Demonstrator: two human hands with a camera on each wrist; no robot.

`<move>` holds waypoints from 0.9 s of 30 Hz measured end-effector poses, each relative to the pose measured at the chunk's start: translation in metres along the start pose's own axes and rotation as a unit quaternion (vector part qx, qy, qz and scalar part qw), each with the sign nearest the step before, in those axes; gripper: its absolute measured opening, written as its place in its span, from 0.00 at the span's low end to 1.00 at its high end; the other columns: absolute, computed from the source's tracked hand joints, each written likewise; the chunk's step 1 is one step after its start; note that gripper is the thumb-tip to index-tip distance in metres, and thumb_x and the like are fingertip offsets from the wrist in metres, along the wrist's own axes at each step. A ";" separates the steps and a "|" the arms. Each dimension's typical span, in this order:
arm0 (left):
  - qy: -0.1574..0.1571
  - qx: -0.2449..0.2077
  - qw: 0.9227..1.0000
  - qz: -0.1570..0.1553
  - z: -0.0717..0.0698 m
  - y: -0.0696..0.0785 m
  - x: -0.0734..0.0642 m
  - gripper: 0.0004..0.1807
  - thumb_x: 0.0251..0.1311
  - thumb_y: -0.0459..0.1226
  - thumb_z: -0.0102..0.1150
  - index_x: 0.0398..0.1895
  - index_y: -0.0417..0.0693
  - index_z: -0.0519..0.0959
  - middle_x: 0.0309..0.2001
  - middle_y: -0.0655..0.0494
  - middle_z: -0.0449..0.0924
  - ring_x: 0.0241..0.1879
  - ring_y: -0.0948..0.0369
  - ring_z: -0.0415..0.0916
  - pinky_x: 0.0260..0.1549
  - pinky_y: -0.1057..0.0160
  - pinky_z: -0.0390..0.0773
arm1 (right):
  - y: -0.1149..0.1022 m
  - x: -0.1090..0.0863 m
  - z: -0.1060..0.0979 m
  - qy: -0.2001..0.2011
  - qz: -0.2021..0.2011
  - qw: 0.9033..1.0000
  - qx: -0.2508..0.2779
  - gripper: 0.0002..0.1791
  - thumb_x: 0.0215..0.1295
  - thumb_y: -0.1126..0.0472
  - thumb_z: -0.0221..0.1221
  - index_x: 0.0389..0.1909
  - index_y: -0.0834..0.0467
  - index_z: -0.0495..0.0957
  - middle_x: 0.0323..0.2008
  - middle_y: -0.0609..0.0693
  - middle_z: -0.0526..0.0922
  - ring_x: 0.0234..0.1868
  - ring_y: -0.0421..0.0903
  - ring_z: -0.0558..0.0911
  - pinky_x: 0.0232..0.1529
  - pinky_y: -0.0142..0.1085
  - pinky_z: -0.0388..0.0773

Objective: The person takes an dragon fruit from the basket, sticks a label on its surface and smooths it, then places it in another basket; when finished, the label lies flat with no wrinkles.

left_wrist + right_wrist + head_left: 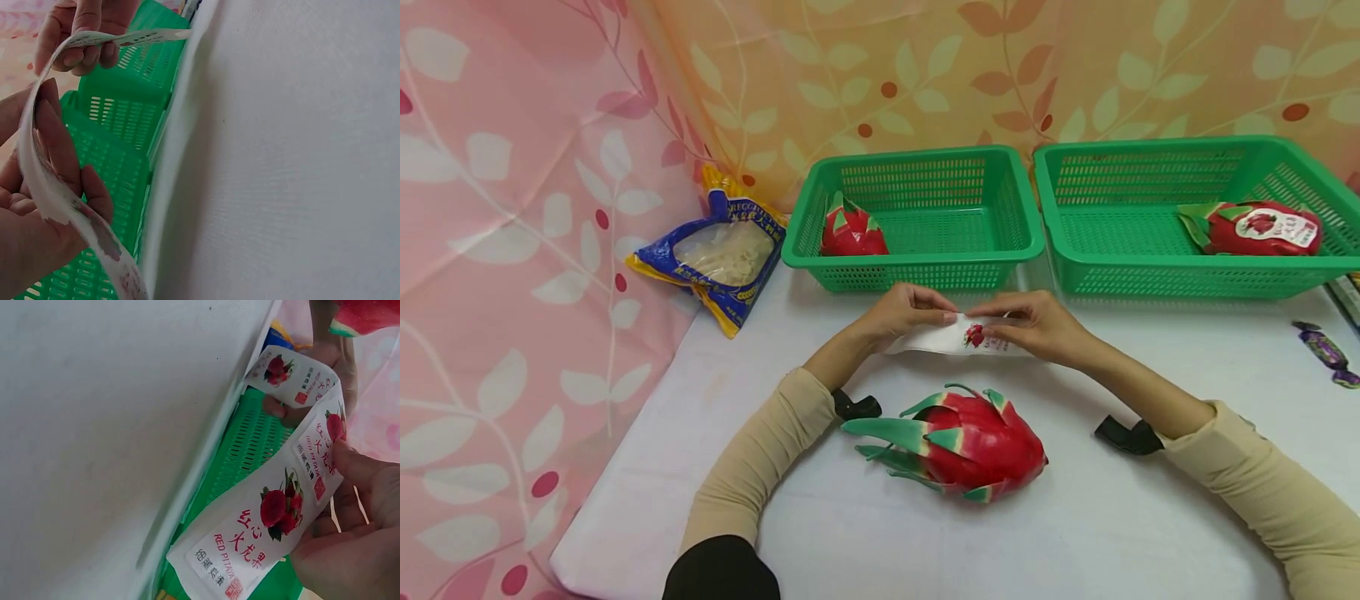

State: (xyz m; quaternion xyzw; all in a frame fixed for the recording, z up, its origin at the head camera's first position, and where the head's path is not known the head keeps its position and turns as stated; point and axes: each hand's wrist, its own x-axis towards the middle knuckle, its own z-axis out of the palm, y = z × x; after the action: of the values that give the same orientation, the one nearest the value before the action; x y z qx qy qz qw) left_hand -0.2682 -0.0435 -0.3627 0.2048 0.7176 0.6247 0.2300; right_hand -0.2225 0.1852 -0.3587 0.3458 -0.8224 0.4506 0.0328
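Observation:
A white strip of red pitaya stickers (942, 340) stretches between my two hands above the table. My left hand (897, 318) pinches its upper edge; in the left wrist view, the strip (47, 187) bends past the fingers. My right hand (1041, 330) holds it further right, thumb on the printed face. From the right wrist view, several labels with a red fruit picture show on the strip (250, 519). Below both hands, a dragon fruit (985, 442) lies on its side, its green-tipped scales pointing left.
A green basket (917, 272) behind the hands holds one dragon fruit (853, 233). In another green basket (1187, 277) on the right lies a labelled dragon fruit (1247, 229). A blue and yellow bag (722, 254) sits at left, a purple wrapped candy (1326, 350) at right.

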 end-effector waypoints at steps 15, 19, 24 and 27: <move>0.020 0.001 1.000 -0.020 0.000 0.001 -0.001 0.13 0.53 0.27 0.61 0.41 0.28 0.78 0.27 0.63 0.82 0.32 0.67 0.77 0.35 0.72 0.74 | 0.001 0.000 0.001 0.024 -0.047 0.998 0.029 0.09 0.53 0.72 0.62 0.35 0.59 0.83 0.38 0.54 0.82 0.43 0.33 0.77 0.35 0.23 0.76; 0.027 0.019 0.999 -0.021 -0.002 -0.001 0.000 0.12 0.52 0.28 0.62 0.39 0.29 0.79 0.29 0.58 0.84 0.32 0.66 0.78 0.36 0.71 0.76 | -0.002 -0.001 -0.002 0.053 -0.026 0.998 0.025 0.07 0.54 0.71 0.62 0.33 0.59 0.83 0.37 0.53 0.82 0.42 0.33 0.76 0.38 0.22 0.76; 0.031 0.102 0.994 -0.005 -0.004 -0.006 0.001 0.09 0.51 0.30 0.64 0.35 0.33 0.82 0.33 0.49 0.85 0.32 0.67 0.78 0.34 0.73 0.75 | -0.007 -0.003 -0.009 0.094 0.031 0.991 0.091 0.05 0.57 0.67 0.61 0.35 0.61 0.82 0.34 0.43 0.83 0.37 0.35 0.81 0.38 0.24 0.78; 0.029 0.173 0.984 0.013 -0.005 -0.009 0.002 0.07 0.51 0.32 0.65 0.33 0.37 0.83 0.35 0.47 0.85 0.33 0.66 0.78 0.31 0.73 0.72 | -0.010 -0.003 -0.014 0.114 0.058 0.984 0.126 0.06 0.59 0.66 0.60 0.36 0.62 0.81 0.34 0.39 0.82 0.37 0.36 0.80 0.38 0.24 0.78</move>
State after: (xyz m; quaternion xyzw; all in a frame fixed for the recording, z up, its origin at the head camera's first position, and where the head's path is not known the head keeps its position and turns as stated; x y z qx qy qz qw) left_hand -0.2728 -0.0481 -0.3713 0.2329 0.8182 0.5000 0.1622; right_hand -0.2180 0.1940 -0.3446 0.2452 -0.7684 0.5884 0.0565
